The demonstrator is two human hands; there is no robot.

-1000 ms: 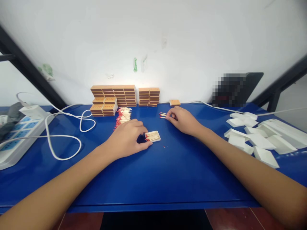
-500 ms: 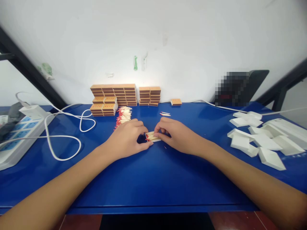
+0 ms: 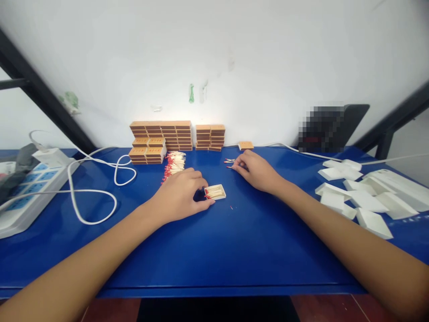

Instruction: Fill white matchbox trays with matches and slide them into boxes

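Note:
My left hand [image 3: 182, 192] rests on the blue table [image 3: 214, 250], its thumb and fingers closed on the left end of a small open white matchbox tray [image 3: 215, 192] filled with red-tipped matches. My right hand [image 3: 256, 169] lies farther back, fingers pinched on one of a few loose matches [image 3: 229, 161] lying there. A heap of loose matches [image 3: 172, 162] lies just behind my left hand. One stray match [image 3: 231, 207] lies in front of the tray.
Stacks of orange matchboxes [image 3: 167, 136] stand against the white wall, with one single matchbox [image 3: 246, 145] to their right. White empty trays [image 3: 355, 197] are scattered at right. A power strip [image 3: 23, 188] and looped white cable [image 3: 97, 179] occupy the left side.
My right hand has gone from the tray back to the loose matches behind it. The left hand has kept its hold on the tray.

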